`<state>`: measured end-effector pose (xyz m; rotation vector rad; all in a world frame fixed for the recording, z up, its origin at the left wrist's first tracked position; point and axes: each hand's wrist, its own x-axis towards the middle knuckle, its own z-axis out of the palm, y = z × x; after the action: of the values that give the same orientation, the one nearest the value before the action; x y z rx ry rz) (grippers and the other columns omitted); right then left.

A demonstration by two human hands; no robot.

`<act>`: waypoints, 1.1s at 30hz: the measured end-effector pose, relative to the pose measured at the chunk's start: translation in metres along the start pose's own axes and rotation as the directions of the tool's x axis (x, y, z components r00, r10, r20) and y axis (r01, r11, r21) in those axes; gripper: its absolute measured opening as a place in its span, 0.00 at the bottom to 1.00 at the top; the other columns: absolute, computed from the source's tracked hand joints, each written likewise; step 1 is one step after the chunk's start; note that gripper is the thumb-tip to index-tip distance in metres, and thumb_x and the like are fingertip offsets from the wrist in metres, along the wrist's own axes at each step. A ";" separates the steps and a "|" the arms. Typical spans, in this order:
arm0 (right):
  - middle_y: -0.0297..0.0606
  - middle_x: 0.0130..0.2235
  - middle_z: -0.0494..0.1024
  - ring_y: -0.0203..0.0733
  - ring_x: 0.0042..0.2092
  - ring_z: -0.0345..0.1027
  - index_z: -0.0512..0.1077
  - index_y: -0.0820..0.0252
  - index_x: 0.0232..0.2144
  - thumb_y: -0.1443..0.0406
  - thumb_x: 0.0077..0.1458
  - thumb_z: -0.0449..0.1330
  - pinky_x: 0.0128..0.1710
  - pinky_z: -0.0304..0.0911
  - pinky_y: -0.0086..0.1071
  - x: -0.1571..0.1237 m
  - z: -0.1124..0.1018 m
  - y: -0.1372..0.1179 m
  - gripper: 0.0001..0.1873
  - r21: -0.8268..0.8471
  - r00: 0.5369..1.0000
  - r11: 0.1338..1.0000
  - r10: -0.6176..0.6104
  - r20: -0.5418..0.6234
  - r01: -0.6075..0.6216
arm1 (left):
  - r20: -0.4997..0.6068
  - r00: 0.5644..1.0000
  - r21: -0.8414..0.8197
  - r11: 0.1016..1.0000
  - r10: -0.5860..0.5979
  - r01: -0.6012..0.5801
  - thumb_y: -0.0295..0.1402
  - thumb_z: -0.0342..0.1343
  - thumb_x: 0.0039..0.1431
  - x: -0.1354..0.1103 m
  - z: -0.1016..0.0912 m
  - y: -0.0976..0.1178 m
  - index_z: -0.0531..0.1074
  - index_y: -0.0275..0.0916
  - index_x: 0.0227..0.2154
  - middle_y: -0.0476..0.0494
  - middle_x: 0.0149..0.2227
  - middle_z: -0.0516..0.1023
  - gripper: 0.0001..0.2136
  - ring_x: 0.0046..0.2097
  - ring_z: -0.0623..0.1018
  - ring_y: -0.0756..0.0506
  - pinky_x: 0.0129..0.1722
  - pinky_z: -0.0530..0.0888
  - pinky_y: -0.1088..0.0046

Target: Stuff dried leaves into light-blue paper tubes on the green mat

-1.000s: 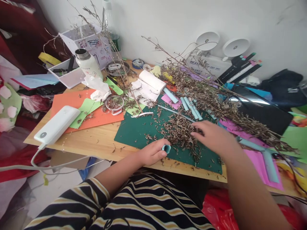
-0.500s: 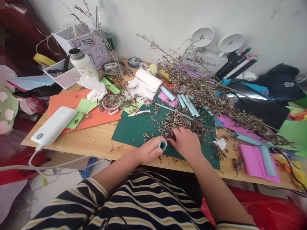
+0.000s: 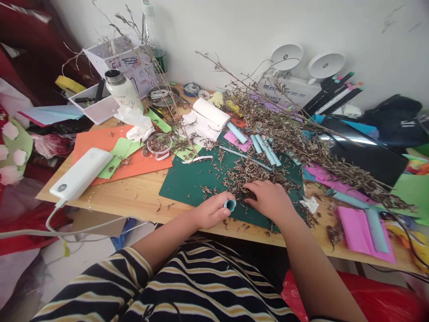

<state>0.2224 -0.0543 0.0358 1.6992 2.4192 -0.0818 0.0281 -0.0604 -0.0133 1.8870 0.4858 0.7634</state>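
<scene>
My left hand (image 3: 214,211) is wrapped round a light blue paper tube (image 3: 229,205), its open end facing up. Beside it, my right hand (image 3: 268,200) is at the near edge of a heap of dried leaves (image 3: 253,173), thumb and fingers curled round some of them. The heap lies on a dark green cutting mat (image 3: 187,181), with loose bits scattered over it. Several more blue rolled paper tubes (image 3: 264,150) lie behind the heap, close to a thin pale strip (image 3: 246,158).
Dried branches (image 3: 301,138) stretch across the right side of the desk. A white power bank (image 3: 82,174) with a cable sits at left on orange paper (image 3: 147,165). An uncapped bottle (image 3: 122,91) stands behind crumpled tissue. Pink paper (image 3: 355,232) lies at right.
My right hand has moved slightly right, away from the tube, its fingers drawing in at the leaves. My left hand still holds the tube. The whole view has shifted a little.
</scene>
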 end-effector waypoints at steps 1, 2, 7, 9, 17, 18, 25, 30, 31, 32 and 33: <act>0.35 0.39 0.72 0.45 0.39 0.63 0.65 0.52 0.40 0.62 0.47 0.54 0.31 0.50 0.34 -0.001 0.000 0.000 0.14 0.002 1.000 1.000 -0.015 0.006 0.015 | 0.001 1.000 0.001 1.000 -0.001 0.001 0.49 0.27 0.56 0.000 0.000 0.000 0.56 0.35 0.34 0.42 0.31 0.61 0.23 0.33 0.63 0.48 0.35 0.64 0.70; 0.35 0.39 0.72 0.44 0.39 0.63 0.65 0.53 0.39 0.63 0.47 0.54 0.31 0.50 0.34 -0.001 0.001 0.000 0.14 0.006 1.000 1.000 -0.027 0.010 0.027 | 0.002 1.000 0.004 1.000 -0.004 0.004 0.49 0.27 0.56 0.000 0.000 0.000 0.56 0.35 0.34 0.42 0.31 0.61 0.23 0.33 0.63 0.48 0.35 0.64 0.70; 0.36 0.35 0.74 0.41 0.37 0.65 0.68 0.55 0.35 0.66 0.49 0.52 0.31 0.50 0.33 0.001 0.003 0.000 0.09 0.046 0.998 0.997 -0.061 0.012 0.061 | -0.006 1.000 0.004 1.000 0.007 -0.007 0.48 0.27 0.57 0.000 0.000 0.000 0.57 0.35 0.34 0.42 0.31 0.62 0.22 0.33 0.63 0.49 0.35 0.64 0.70; 0.35 0.33 0.74 0.41 0.37 0.65 0.69 0.56 0.32 0.67 0.50 0.51 0.31 0.51 0.33 0.003 0.003 0.002 0.08 0.073 0.998 0.995 -0.063 0.001 0.063 | -0.007 1.000 -0.001 1.000 0.012 -0.012 0.48 0.28 0.57 0.000 0.000 -0.001 0.57 0.34 0.34 0.42 0.31 0.62 0.22 0.32 0.63 0.49 0.35 0.64 0.70; 0.34 0.32 0.75 0.37 0.32 0.66 0.70 0.54 0.32 0.62 0.49 0.53 0.32 0.58 0.32 0.001 -0.009 0.013 0.08 0.408 0.983 0.913 0.066 -0.172 0.010 | -0.017 0.999 -0.012 0.999 0.035 -0.035 0.49 0.28 0.56 0.002 0.000 0.000 0.57 0.34 0.33 0.42 0.31 0.62 0.22 0.32 0.63 0.49 0.34 0.64 0.71; 0.33 0.31 0.75 0.36 0.31 0.66 0.70 0.54 0.31 0.61 0.47 0.55 0.31 0.59 0.31 0.000 -0.012 0.010 0.07 0.534 0.970 0.845 0.092 -0.227 0.045 | -0.015 0.999 -0.012 0.999 0.033 -0.033 0.49 0.28 0.56 0.002 0.000 0.000 0.57 0.34 0.33 0.42 0.30 0.62 0.22 0.32 0.63 0.49 0.34 0.65 0.71; 0.30 0.29 0.73 0.34 0.30 0.66 0.69 0.52 0.29 0.68 0.44 0.59 0.27 0.63 0.27 -0.001 -0.015 -0.031 0.07 0.871 0.861 0.289 0.211 -0.463 0.397 | -0.032 0.998 0.060 0.997 0.049 -0.047 0.49 0.28 0.56 0.001 0.000 -0.003 0.57 0.34 0.32 0.42 0.30 0.62 0.22 0.33 0.63 0.48 0.35 0.65 0.71; 0.32 0.31 0.72 0.34 0.32 0.66 0.67 0.53 0.31 0.70 0.46 0.57 0.29 0.64 0.28 -0.003 -0.007 -0.045 0.08 0.853 0.844 0.316 0.216 -0.491 0.415 | -0.040 0.996 0.071 0.994 0.084 -0.081 0.49 0.28 0.56 0.002 0.000 -0.003 0.58 0.34 0.32 0.42 0.31 0.63 0.23 0.33 0.64 0.49 0.36 0.66 0.72; 0.32 0.31 0.72 0.34 0.33 0.66 0.67 0.53 0.31 0.71 0.46 0.56 0.31 0.64 0.29 -0.004 -0.006 -0.045 0.09 0.825 0.841 0.370 0.174 -0.513 0.427 | -0.044 0.995 0.070 0.993 0.094 -0.091 0.48 0.28 0.57 0.003 0.000 -0.003 0.58 0.34 0.32 0.42 0.31 0.63 0.23 0.33 0.64 0.49 0.36 0.66 0.72; 0.32 0.31 0.72 0.34 0.34 0.66 0.67 0.54 0.32 0.72 0.46 0.56 0.32 0.64 0.29 -0.006 -0.006 -0.045 0.09 0.781 0.832 0.437 0.118 -0.542 0.446 | -0.049 0.993 0.072 0.992 0.105 -0.101 0.48 0.27 0.57 0.003 0.001 -0.003 0.59 0.34 0.32 0.42 0.31 0.63 0.23 0.33 0.64 0.49 0.36 0.65 0.72; 0.33 0.32 0.73 0.34 0.35 0.66 0.66 0.55 0.32 0.72 0.46 0.55 0.34 0.64 0.30 -0.007 -0.006 -0.045 0.09 0.722 0.818 0.506 0.055 -0.573 0.472 | -0.055 0.992 0.078 0.991 0.111 -0.107 0.48 0.27 0.57 0.002 0.001 -0.003 0.59 0.34 0.31 0.43 0.30 0.63 0.22 0.33 0.64 0.49 0.36 0.65 0.73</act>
<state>0.1821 -0.0755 0.0403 1.8652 3.3564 -1.1951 0.0304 -0.0584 -0.0151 1.9779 0.4572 0.8863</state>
